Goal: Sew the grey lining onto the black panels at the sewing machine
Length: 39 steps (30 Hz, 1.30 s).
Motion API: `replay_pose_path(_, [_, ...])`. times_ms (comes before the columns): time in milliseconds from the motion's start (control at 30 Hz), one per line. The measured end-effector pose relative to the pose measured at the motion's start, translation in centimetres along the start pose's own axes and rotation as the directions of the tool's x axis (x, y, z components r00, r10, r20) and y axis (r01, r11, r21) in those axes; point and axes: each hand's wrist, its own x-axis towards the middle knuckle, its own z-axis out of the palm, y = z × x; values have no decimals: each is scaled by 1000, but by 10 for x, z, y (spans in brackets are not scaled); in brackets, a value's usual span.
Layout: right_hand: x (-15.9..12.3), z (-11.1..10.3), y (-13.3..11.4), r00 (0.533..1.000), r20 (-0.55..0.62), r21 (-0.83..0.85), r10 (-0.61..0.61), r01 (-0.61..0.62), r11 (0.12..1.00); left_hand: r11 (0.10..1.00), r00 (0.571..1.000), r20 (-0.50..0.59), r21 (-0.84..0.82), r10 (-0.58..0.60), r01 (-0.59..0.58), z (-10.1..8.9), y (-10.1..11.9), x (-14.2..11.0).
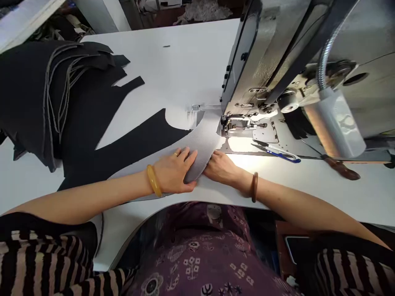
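Note:
A grey mesh fabric piece [203, 142] lies on the white table [173, 70], running up to the presser foot [236, 125] of a sewing machine [277, 53]. My left hand [174, 170] presses flat on the fabric's near end, with a yellow bangle on the wrist. My right hand [220, 166] pinches the fabric's right edge beside it, a brown bangle on its wrist. Black fabric [145, 139] lies joined under the grey piece, spreading left.
A stack of black cut pieces [46, 94] sits at the left. Blue-handled snips [277, 153] and a brown-handled tool [339, 167] rest on the machine bed to the right. A lamp [335, 121] on a flexible neck hangs over the bed.

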Motion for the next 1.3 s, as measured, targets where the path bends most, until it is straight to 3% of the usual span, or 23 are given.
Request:
replay_pose_path(133, [2,5,-3,985,-170,-95,32,-49,994,997,997,38,39,-64,63,-21,1,4])
replay_pose_path(233, [-2,15,-2,950,-303,-57,75,-97,994,994,993,67,58,-102,98,-37,4,16])
replay_pose_path(433, [-24,24,6,975,-223,53,-11,23,998,998,985,171,-60,3,7,-42,16,50])
replay_pose_path(533, [-33,23,4,965,-260,113,-12,42,993,991,989,55,-28,136,-134,-32,9,67])
replay_pose_path(667, [-39,21,2,945,-327,161,14,41,986,954,950,-97,79,296,-289,-4,-8,76])
replay_pose_path(800, [-39,18,3,967,-251,190,42,7,982,958,949,-136,42,285,-282,18,-9,57])
replay_pose_path(967, [-39,14,2,975,-207,216,78,-33,976,979,972,-128,69,199,-192,14,14,32])
replay_pose_path(1133, [-38,16,-4,964,-257,171,62,-18,985,989,984,-151,129,98,-79,1,23,43])
replay_pose_path(1300, [-42,19,-11,954,-301,40,5,7,999,991,931,-341,59,131,-118,14,13,62])
